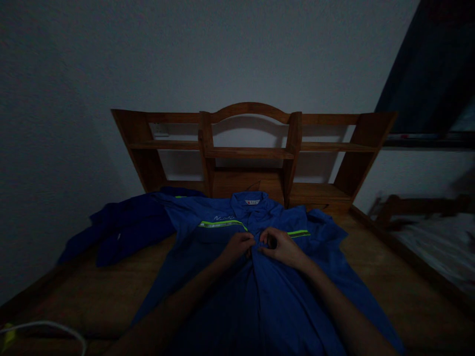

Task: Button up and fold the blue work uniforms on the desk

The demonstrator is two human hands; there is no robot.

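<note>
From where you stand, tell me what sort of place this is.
Probably a bedroom or dormitory room, dimly lit: a wooden shelf unit stands behind the blue shirt, and at right are what look like a bed frame and pale bedding.

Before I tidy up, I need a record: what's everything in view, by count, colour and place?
shirt: 1, blue, centre
other garment: 1+, darker blue, left
wooden surface: 1, brown, under the clothes
shelf unit: 1, brown, behind the shirt
wall plate: 1, whitish, behind left shelves
wall: 1+, grey, background
dark panel: 1, bluish, upper right
wooden rail: 1, brown, right
sheeting: 1, pale, right edge
cable: 1, white, lower left
small item: 1, yellow-green, lower left
left hand: 1, bare, shirt front
right hand: 1, bare, shirt front
forearms: 2, bare, bottom centre
</note>
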